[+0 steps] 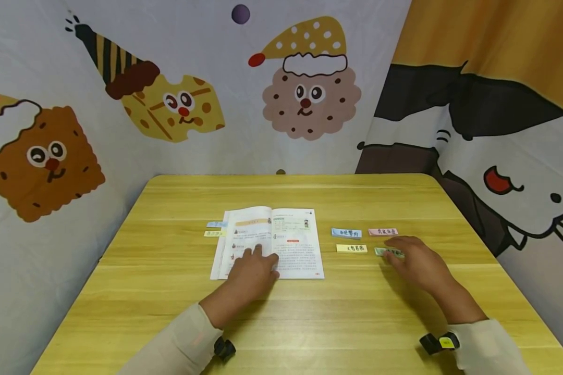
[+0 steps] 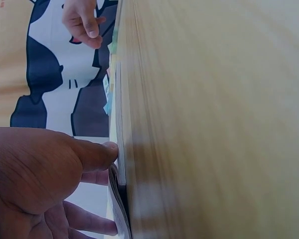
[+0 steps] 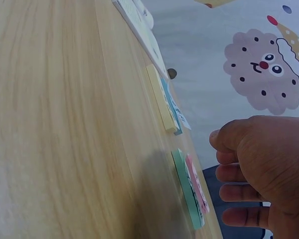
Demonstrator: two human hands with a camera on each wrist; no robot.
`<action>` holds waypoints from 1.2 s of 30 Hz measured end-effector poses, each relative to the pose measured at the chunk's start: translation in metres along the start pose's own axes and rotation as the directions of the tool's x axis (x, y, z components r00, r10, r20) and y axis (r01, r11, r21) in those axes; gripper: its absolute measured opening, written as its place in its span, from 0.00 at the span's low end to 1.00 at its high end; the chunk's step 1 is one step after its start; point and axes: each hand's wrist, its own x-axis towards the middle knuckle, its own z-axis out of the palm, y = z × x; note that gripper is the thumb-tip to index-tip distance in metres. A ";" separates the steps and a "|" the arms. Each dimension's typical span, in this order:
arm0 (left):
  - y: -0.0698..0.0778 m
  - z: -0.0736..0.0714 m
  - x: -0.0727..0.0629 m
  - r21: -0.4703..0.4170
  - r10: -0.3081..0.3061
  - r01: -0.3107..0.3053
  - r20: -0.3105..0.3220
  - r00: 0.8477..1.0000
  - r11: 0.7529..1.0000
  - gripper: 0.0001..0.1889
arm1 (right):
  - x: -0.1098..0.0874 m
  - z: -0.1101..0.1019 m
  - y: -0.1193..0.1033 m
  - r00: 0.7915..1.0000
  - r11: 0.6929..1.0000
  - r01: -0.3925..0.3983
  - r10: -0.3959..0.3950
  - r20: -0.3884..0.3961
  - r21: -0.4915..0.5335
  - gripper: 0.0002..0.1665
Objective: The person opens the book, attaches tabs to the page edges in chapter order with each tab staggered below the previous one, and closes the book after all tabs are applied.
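An open book [image 1: 296, 258] lies on the table with printed pages showing. My left hand [image 1: 252, 272] rests across its lower middle, fingers spread over the left page and the fold; in the left wrist view the thumb [image 2: 102, 154] lies at the book's lower edge. Over at the right, my right hand [image 1: 419, 263] hovers above a green sticky-note pad [image 1: 380, 252] and partly covers it in the head view. Its fingers [image 3: 236, 192] are loosely bent, with nothing between them. Beside the green pad lie a pink pad [image 1: 382, 232], a yellow pad [image 1: 352, 249] and a blue pad [image 1: 346, 233], all with handwriting.
A blue tab [image 1: 217, 224] and a yellow tab [image 1: 213, 234] stick out from the book's left edge. The wooden table [image 1: 309, 323] reaches back to a cartoon-printed cloth [image 1: 244, 151]. Each wrist wears a black band, the right one [image 1: 440, 343] with a yellow face.
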 end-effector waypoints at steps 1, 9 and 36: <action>0.000 0.000 0.000 0.000 0.002 -0.002 -0.002 1.000 1.000 0.15 | 0.000 0.000 0.000 1.000 1.000 0.000 0.000 0.000 0.001 0.22; 0.000 0.000 0.000 0.000 -0.003 0.003 0.004 1.000 1.000 0.16 | 0.001 0.002 0.003 1.000 1.000 -0.018 0.018 0.003 -0.004 0.22; 0.003 -0.004 -0.001 -0.014 -0.017 0.018 0.025 1.000 1.000 0.17 | 0.009 0.013 0.008 1.000 1.000 -0.014 0.014 -0.001 -0.010 0.19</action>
